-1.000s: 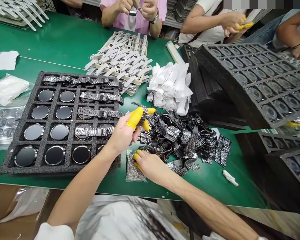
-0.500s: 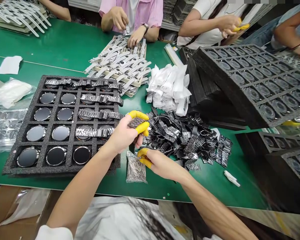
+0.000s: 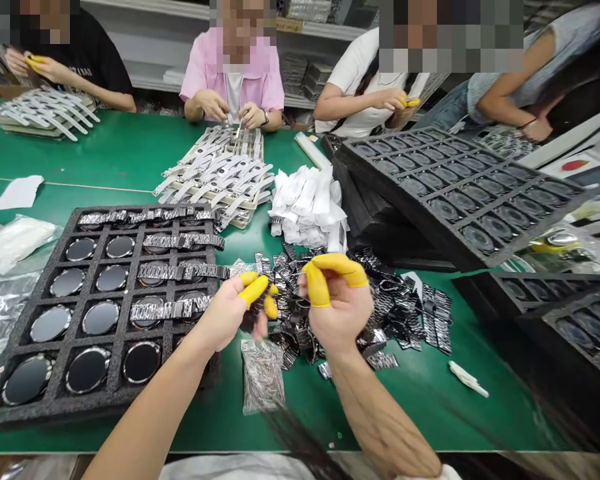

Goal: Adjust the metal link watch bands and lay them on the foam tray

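Dark metal watch band (image 3: 253,317) links show between the yellow-covered fingers of my left hand (image 3: 227,310), closed around them. My right hand (image 3: 343,307) is raised over the heap of black watch bands (image 3: 395,307), its yellow-covered thumb and finger pinched together. Whatever they pinch is too small to make out. Below the hands, a clear bag of thin metal pins (image 3: 261,380) lies flat. To the left stands a black foam tray (image 3: 123,313) of round watches (image 3: 100,318); some of them have dark metal bands lying across them.
White wrapped packets (image 3: 307,203) are piled behind the band heap. Stacked foam trays (image 3: 400,233) rise at the right. Across the green table (image 3: 330,413), a person in a pink shirt (image 3: 195,73) handles white-strapped watches (image 3: 220,167). Plastic bags (image 3: 15,243) lie far left.
My right hand has risen from the bag of pins, its fingers now pinched. My left hand still holds the band. The view has tilted up, showing more of the co-workers.
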Action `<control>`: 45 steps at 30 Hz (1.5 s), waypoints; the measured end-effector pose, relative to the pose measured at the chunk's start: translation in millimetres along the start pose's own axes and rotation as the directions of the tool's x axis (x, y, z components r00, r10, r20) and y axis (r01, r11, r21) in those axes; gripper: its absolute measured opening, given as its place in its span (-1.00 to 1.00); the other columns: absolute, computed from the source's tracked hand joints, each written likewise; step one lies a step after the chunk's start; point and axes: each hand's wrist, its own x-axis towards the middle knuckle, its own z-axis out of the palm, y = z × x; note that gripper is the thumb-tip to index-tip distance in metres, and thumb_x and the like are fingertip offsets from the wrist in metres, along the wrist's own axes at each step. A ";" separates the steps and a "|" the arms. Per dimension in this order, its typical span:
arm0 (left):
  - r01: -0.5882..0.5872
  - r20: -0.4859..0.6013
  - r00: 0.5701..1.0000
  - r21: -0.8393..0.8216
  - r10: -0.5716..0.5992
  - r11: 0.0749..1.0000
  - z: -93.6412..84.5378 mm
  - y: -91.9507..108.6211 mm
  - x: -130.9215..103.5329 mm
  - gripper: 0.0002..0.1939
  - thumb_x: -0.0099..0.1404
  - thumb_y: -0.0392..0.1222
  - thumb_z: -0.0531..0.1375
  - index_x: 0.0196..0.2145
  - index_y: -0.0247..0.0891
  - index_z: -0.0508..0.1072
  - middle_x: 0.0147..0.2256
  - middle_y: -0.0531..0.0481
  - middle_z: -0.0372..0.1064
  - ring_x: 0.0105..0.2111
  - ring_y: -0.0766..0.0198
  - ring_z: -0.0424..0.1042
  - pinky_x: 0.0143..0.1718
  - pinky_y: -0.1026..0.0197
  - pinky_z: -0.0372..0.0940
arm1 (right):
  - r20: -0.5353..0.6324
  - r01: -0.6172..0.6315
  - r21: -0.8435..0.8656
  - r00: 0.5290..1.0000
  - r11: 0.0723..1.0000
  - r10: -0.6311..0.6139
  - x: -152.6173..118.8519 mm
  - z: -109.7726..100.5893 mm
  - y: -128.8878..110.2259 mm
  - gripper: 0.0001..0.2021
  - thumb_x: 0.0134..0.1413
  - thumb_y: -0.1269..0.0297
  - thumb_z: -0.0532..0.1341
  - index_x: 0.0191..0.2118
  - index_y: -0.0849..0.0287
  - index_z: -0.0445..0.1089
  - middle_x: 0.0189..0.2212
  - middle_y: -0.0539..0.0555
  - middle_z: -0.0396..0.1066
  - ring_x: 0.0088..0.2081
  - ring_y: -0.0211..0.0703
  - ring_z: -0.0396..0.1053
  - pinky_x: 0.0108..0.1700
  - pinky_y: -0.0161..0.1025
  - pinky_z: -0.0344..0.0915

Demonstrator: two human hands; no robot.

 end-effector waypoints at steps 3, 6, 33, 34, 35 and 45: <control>-0.021 -0.021 1.000 -0.055 0.020 0.998 0.9 0.7 -1.6 -0.49 0.21 0.25 0.39 -0.27 -0.25 0.36 -0.60 0.19 0.36 -0.79 0.49 0.17 -0.78 0.43 0.09 | -0.029 0.260 -0.099 0.964 0.960 -0.264 -3.3 19.1 14.0 -0.85 0.31 0.40 0.27 -0.08 0.00 0.44 -0.24 0.06 0.46 -0.27 -0.12 0.51 -0.26 -0.13 0.51; -0.038 -0.041 0.999 -0.039 0.036 0.999 0.7 1.2 -1.8 -0.47 0.20 0.29 0.38 -0.25 -0.21 0.34 -0.67 0.22 0.31 -0.82 0.47 0.09 -0.80 0.44 0.02 | 0.042 0.461 -0.189 0.886 0.867 -0.462 -6.6 26.5 27.6 -0.78 0.28 0.45 0.25 -0.05 -0.01 0.42 -0.27 0.06 0.48 -0.27 -0.07 0.52 -0.21 -0.04 0.55; -0.157 -0.134 0.980 -0.061 0.148 0.986 2.5 6.7 -1.9 -0.43 0.07 0.21 0.50 -0.30 -0.28 0.39 -0.58 0.21 0.31 -0.82 0.55 0.09 -0.77 0.43 -0.12 | 0.309 -0.284 0.255 0.930 0.924 0.200 -10.9 37.7 10.9 -0.79 0.23 0.06 0.41 -0.16 0.07 0.55 -0.19 0.09 0.48 -0.20 -0.14 0.48 -0.23 -0.21 0.47; -0.153 -0.128 0.981 -0.061 0.144 0.986 2.5 7.0 -2.1 -0.44 0.08 0.21 0.49 -0.30 -0.27 0.38 -0.58 0.22 0.30 -0.82 0.56 0.08 -0.77 0.43 -0.11 | 0.303 -0.280 0.264 0.933 0.923 0.196 -9.4 38.2 10.8 -0.78 0.21 0.04 0.42 -0.20 0.08 0.57 -0.21 0.09 0.48 -0.19 -0.13 0.48 -0.20 -0.20 0.48; -0.145 -0.123 0.983 -0.060 0.136 0.988 2.5 7.0 -2.3 -0.45 0.09 0.21 0.49 -0.31 -0.27 0.37 -0.58 0.22 0.30 -0.82 0.56 0.07 -0.76 0.43 -0.10 | 0.288 -0.274 0.276 0.938 0.921 0.193 -7.7 38.4 11.1 -0.77 0.20 0.02 0.43 -0.23 0.08 0.57 -0.23 0.08 0.49 -0.19 -0.13 0.49 -0.18 -0.19 0.49; -0.207 -0.199 0.954 0.107 0.225 0.972 -5.0 -8.7 -0.7 -0.49 0.34 0.26 0.28 -0.11 -0.27 0.40 -0.54 0.12 0.41 -0.76 0.45 0.17 -0.71 0.35 0.09 | 0.472 -0.623 0.309 0.756 0.719 0.454 26.1 5.4 1.3 -0.66 0.07 0.03 0.51 -0.21 0.16 0.53 -0.47 -0.01 0.49 -0.59 -0.33 0.33 -0.63 -0.40 0.23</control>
